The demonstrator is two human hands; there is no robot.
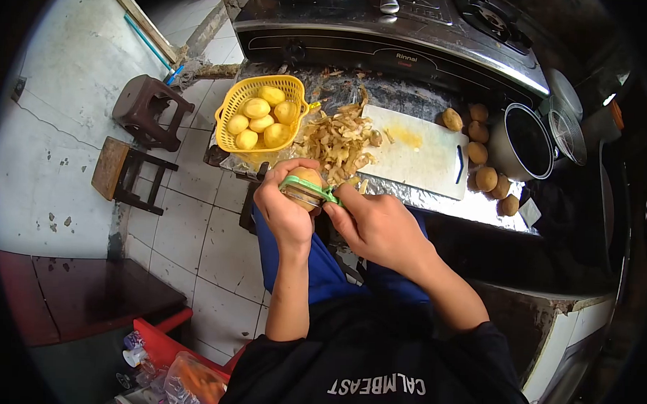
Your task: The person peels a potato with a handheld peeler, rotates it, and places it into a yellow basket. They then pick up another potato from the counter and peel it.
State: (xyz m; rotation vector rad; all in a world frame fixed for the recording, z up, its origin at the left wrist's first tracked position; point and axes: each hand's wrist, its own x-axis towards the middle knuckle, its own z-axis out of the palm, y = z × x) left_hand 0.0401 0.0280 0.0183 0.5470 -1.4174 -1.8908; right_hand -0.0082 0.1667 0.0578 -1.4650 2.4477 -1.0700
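Potato (307, 177) sat cupped in the left hand (286, 209), raised before the body just short of the foil-covered counter (437, 199), its long axis running roughly across the view. The right hand (381, 227) lay just to its right, fingers closed round the handle of a green peeler (317, 192) whose blade rested across the potato's near face. Only the left hand touched the potato directly. Its visible top looked rounded and tan-yellow; whether that was skin or bare flesh could not be told. Beyond it lay a peel pile (336, 142) and a yellow basket (230, 106).
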